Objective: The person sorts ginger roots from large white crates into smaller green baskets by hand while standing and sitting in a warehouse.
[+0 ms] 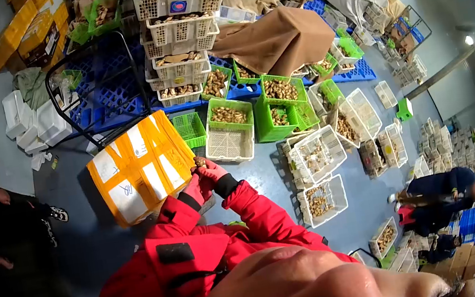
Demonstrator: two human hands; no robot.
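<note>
Floor [66, 174], smooth and blue-grey, gives room between a bystander's shoe [58, 213] at far left and a carton [144, 162]; a black tubular frame [136, 77] rises behind that carton, which is boxy, with glossy yellow tape [153, 137] around white patches [128, 200]. Just beside its right edge, the left hand [194, 190] reaches up from a red sleeve [168, 217]; how far its fingers are bent I cannot tell. The right hand [211, 171] angles in to meet it, fingers curled closed on a small brown lump [198, 163]. Beyond the hands stand a green mesh basket [190, 130] and a white lattice crate [231, 144]. Further right, past a strip of floor, sit rigid, slotted white crates [335, 192], part-filled with brown, rounded pieces [319, 204].
</note>
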